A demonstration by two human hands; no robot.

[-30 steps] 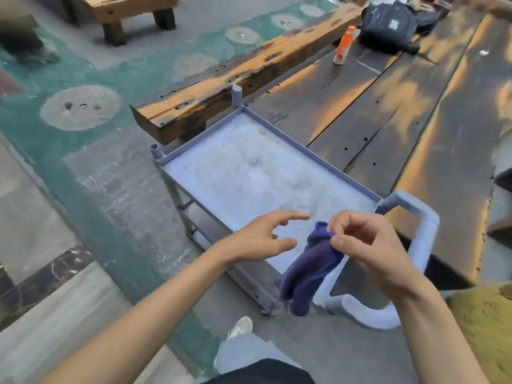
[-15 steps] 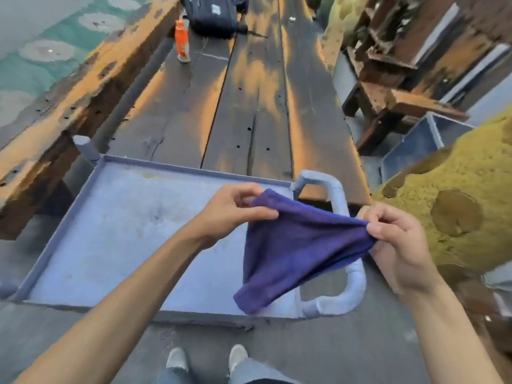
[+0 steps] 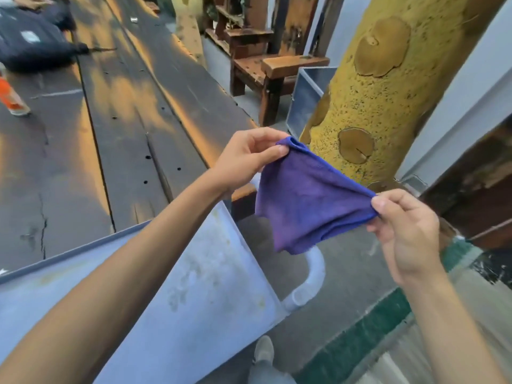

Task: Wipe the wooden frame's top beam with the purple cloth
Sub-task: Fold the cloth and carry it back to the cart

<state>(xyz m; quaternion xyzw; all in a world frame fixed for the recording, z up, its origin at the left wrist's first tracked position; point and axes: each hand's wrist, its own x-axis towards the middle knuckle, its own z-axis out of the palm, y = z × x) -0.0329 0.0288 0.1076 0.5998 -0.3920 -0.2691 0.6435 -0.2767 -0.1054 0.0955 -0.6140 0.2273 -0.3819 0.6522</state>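
Observation:
The purple cloth [image 3: 307, 200] hangs stretched between both hands, above the cart's handle. My left hand [image 3: 243, 159] pinches its upper left corner. My right hand [image 3: 401, 228] pinches its right corner, lower and nearer to me. A dark wooden frame [image 3: 279, 67] with a flat top beam stands further back, beyond the plank table, well apart from the cloth and both hands.
A grey metal cart tray [image 3: 194, 286] with a tubular handle [image 3: 310, 278] lies under my left arm. The long plank table [image 3: 124, 128] carries a black bag [image 3: 30, 45] and an orange bottle [image 3: 11, 101]. A thick yellow column [image 3: 388, 87] rises at right. My shoe [image 3: 263, 350] shows below.
My left hand took hold of the cloth and both hands spread it out. The view swung to the right, bringing the yellow column and wooden frame into sight.

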